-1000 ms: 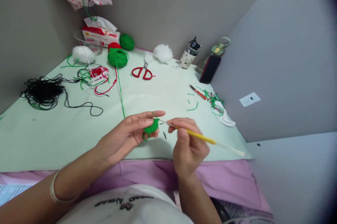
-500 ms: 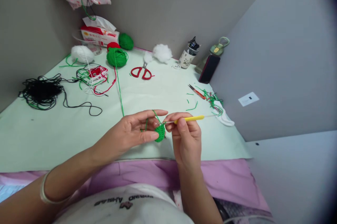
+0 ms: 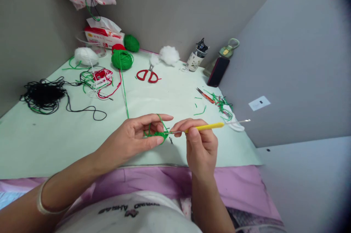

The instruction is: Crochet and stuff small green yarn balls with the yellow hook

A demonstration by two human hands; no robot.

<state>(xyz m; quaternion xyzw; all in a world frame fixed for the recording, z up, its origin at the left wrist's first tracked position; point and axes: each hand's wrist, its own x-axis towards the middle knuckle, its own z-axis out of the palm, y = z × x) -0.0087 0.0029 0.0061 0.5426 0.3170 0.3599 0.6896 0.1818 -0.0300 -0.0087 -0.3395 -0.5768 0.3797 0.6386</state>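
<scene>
1. In the head view, the two hands are close together above the near part of the desk (image 3: 164,101); whether their fingertips touch cannot be told.
2. The left hand (image 3: 130,136) pinches a small green crocheted piece (image 3: 165,135) by the thumb, its index finger stretched out with green yarn (image 3: 124,98) looped over it.
3. The right hand (image 3: 201,143) grips a crochet hook (image 3: 207,127) by its yellow handle, the shaft pointing left to the piece; the exact meeting point is too small to make out.
4. Beyond the left hand, that yarn runs up to a green ball (image 3: 122,60).
5. Farther out to the left hand's left lie a heap of black cord (image 3: 44,96) and, nearer the green ball, a white ball (image 3: 86,56).
6. Straight ahead of the hands, well apart from them, are red-handled scissors (image 3: 153,77) and white stuffing (image 3: 169,55).
7. Beyond the right hand, to its right, small snips (image 3: 207,96) lie beside green scraps (image 3: 219,102); farther back, a phone (image 3: 218,71) leans upright against a bottle (image 3: 226,51).
</scene>
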